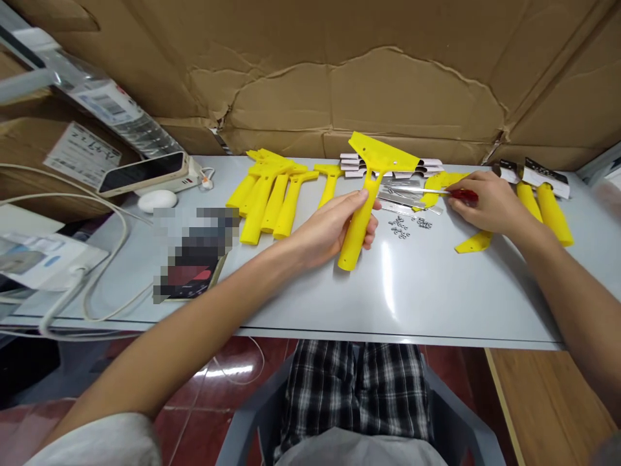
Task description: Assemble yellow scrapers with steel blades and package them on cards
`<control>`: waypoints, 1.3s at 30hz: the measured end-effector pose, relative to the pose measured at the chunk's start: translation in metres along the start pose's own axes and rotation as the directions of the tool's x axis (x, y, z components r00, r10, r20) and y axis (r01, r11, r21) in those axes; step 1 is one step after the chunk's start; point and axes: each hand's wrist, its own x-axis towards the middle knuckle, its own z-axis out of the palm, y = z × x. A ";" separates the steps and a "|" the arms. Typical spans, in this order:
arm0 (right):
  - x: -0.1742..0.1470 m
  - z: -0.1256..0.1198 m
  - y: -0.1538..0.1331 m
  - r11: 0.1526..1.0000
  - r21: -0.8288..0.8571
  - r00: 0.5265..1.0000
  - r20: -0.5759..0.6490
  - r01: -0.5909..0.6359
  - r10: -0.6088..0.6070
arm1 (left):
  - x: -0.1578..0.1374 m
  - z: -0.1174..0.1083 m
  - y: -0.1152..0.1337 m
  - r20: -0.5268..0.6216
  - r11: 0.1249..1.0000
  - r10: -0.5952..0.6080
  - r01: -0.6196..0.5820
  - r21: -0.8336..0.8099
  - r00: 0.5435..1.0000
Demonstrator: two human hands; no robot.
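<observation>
Left hand point(334, 226) wrapped around yellow scraper point(371, 188) handle; right hand point(485, 204) pinches red screwdriver point(460, 193) just right of scraper.

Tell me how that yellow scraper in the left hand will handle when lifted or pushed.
The yellow scraper looks like rigid moulded plastic, so probably stiff and light. The left hand wraps its rounded handle, which might roll, though the wide flat head should stop it. On the glossy table it would likely slide easily.
</observation>
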 end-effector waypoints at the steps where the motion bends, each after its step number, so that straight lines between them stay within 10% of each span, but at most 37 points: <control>1: 0.000 0.000 0.001 1.000 0.005 1.000 -0.003 0.005 -0.005 | 0.002 -0.001 -0.001 -0.005 1.000 0.015 -0.015 0.000 1.000; 12: 0.001 0.006 0.011 0.994 0.058 0.995 -0.058 0.089 -0.085 | -0.003 -0.006 -0.005 0.137 0.997 0.018 -0.008 -0.073 0.990; 29: -0.007 0.003 -0.018 0.993 -0.026 0.970 -0.211 0.114 -0.117 | -0.001 0.008 -0.008 -0.046 0.997 -0.017 0.014 -0.070 0.999; 39: -0.014 0.001 -0.040 0.971 0.022 0.968 -0.086 0.239 -0.236 | 0.000 0.009 -0.008 -0.090 0.999 -0.025 0.022 -0.036 0.996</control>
